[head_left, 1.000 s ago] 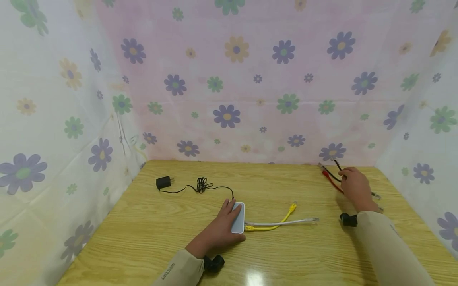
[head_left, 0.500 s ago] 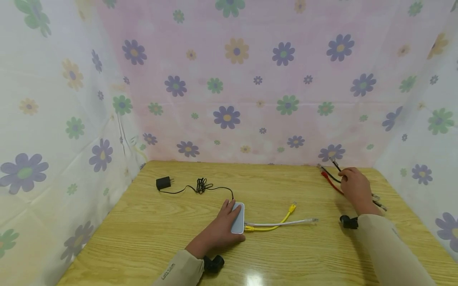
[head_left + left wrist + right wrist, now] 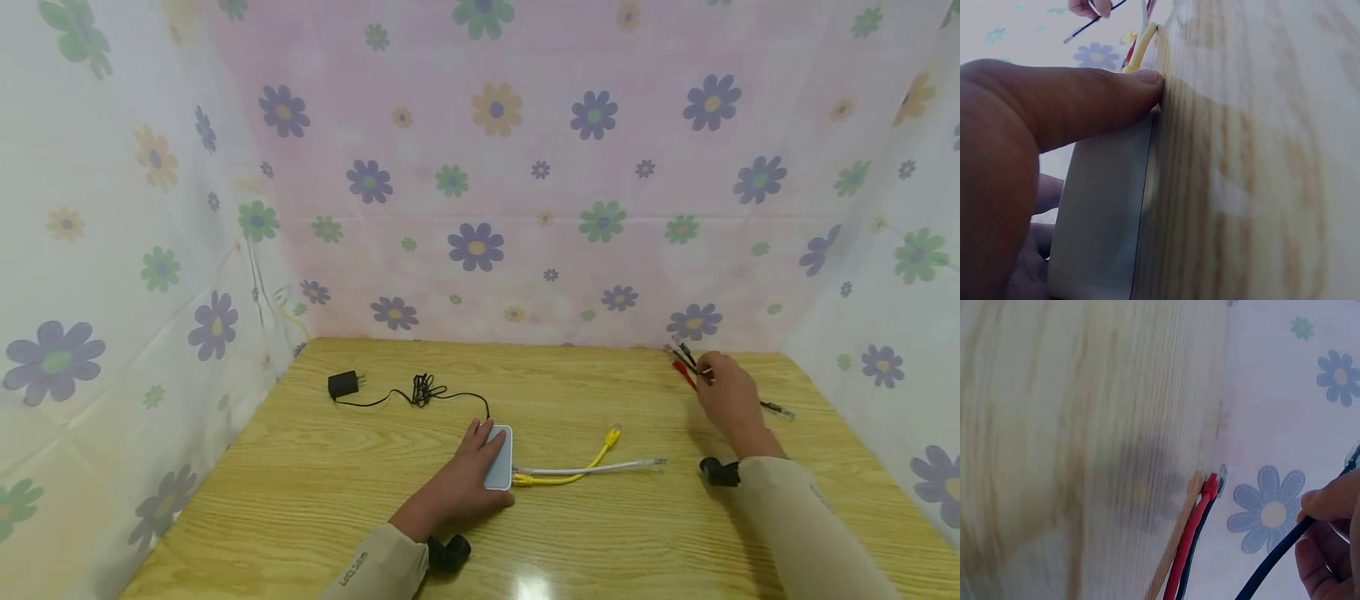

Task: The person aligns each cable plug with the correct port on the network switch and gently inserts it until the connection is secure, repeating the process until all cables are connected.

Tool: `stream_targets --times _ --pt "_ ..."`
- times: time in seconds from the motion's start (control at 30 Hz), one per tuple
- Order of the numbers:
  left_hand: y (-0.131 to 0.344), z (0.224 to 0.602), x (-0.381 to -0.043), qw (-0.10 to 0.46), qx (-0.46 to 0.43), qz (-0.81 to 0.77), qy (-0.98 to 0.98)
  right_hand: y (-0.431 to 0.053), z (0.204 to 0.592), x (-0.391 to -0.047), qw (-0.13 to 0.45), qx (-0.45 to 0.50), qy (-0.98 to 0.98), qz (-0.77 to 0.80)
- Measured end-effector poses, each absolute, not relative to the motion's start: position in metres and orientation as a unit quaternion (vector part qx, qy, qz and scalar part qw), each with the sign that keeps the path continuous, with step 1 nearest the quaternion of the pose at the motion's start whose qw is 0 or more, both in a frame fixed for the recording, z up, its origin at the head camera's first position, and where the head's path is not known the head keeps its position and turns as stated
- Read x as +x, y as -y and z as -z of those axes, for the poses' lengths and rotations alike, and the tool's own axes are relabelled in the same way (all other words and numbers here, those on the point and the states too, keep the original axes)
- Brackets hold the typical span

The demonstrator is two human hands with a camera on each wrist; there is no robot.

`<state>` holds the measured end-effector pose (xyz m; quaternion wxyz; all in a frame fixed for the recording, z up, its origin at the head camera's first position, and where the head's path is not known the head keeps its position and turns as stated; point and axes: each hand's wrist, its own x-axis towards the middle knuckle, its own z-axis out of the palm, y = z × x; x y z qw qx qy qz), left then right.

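Observation:
My left hand grips a small white network switch on the table, thumb along its near side and fingers over the top. A yellow network cable and a white network cable run out of its right side. At the back right, my right hand pinches a black network cable between thumb and fingers, raised above the table with its clear plug up. Below that hand lie a red network cable and another black cable, partly hidden by the hand in the head view.
A black power adapter lies at the back left, its bundled cord leading to the switch. Flowered cloth hangs behind the wooden table and along both sides.
My right hand has shifted slightly left with the black cable, and the cable's plug end has dropped lower. The left hand and the network switch stay where they were.

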<state>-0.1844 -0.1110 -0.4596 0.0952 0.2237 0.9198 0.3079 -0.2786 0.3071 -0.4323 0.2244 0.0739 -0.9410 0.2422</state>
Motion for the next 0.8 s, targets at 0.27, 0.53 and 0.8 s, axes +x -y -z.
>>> stream_targets --times 0.27,0.53,0.8 --pt "0.110 0.458 -0.183 0.095 0.222 -0.310 -0.919 -0.296 0.437 -0.281 0.226 0.097 0.934 -0.258" --pt "0.110 0.458 -0.183 0.094 0.222 -0.308 -0.920 -0.278 0.439 -0.277 0.238 0.124 0.925 -0.270" --pt "0.110 0.458 -0.183 0.097 0.225 -0.308 -0.919 -0.264 0.438 -0.278 0.178 0.137 0.933 -0.282"
